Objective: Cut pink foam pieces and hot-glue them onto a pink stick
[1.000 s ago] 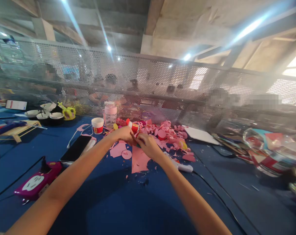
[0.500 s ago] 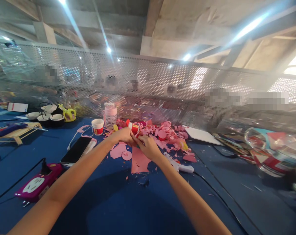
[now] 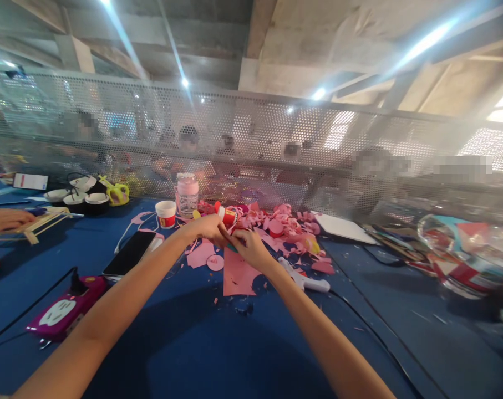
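Lying flat and central, a pink sheet (image 3: 239, 276) occupied the nearest position, presumably for access from either side. A white glue gun (image 3: 314, 285) lay to its right, probably parked within reach. Over the sheet's far end, the right hand (image 3: 251, 247) appeared to pinch a small green piece (image 3: 232, 246) between bent fingers. The left hand (image 3: 212, 226) met it with fingers curled, likely to steady the work; what it gripped could not be determined. A red-and-white cup (image 3: 228, 215) was tilted just beyond both hands; contact could not be confirmed. Farther back, pink scraps (image 3: 285, 216) formed a heap. An upright cup (image 3: 165, 215) and a jar (image 3: 187, 194) stood to the left, before a perforated partition (image 3: 251, 130).
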Demonstrator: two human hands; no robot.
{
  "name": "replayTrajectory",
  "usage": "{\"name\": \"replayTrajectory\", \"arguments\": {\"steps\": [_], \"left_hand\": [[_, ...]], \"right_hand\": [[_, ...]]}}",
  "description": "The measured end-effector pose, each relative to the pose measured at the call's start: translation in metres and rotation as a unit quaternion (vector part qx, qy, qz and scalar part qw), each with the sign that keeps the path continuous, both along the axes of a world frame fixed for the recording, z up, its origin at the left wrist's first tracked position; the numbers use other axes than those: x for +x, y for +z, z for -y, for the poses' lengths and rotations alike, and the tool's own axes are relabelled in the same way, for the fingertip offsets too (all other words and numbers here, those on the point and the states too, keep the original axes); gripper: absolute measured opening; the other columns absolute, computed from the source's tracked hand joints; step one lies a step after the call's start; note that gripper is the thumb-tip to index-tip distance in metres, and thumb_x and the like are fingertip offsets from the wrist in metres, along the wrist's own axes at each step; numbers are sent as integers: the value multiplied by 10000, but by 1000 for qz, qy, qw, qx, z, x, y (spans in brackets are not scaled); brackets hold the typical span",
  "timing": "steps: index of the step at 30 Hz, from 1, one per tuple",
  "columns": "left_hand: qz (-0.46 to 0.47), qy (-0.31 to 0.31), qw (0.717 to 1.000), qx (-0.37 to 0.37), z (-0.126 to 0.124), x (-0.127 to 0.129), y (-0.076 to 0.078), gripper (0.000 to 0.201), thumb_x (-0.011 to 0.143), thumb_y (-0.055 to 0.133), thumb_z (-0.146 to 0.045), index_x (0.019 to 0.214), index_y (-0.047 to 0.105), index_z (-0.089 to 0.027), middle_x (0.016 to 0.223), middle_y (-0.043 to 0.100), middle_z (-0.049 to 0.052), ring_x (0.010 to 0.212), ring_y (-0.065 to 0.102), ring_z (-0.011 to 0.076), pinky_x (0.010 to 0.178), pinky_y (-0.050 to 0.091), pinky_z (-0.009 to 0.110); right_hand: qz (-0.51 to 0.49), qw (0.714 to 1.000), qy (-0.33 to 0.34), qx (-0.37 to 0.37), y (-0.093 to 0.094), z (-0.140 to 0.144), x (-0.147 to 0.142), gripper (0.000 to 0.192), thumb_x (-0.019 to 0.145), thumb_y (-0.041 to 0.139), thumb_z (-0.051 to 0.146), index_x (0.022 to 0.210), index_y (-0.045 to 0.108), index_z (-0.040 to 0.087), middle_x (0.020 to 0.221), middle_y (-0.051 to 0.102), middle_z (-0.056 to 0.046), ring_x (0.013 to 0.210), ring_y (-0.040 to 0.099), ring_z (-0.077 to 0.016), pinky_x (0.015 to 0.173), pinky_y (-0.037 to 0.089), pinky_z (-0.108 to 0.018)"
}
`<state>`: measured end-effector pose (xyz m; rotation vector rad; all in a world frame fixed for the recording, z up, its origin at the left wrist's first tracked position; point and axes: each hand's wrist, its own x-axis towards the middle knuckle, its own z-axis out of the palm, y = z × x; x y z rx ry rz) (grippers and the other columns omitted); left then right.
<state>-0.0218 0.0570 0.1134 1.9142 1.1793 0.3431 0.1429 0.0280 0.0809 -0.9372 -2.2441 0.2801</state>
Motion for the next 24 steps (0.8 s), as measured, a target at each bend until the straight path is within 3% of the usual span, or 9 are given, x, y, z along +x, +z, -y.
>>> {"name": "replayTrajectory", "arguments": {"steps": [11,24], "left_hand": [[-21,26,999,23,2,3,1,113,491,679,-150,602,697,-161,480,605,-34,498,543,98,489,421,171],[-2,26,999,27,-2,7,-7,142,498,655,-130,637,687,-138,498,604,-31,504,546,96,487,414,168]], "right_hand": [[-18,999,26,-15,0,-5,4,223,802,474,224,603,551,159,574,539,5,559,451,-101,533,307,-208],[-45,998,12,-38,-6,-10,6,220,778,496,254,583,527,157,534,518,23,516,440,-90,504,315,-200]]}}
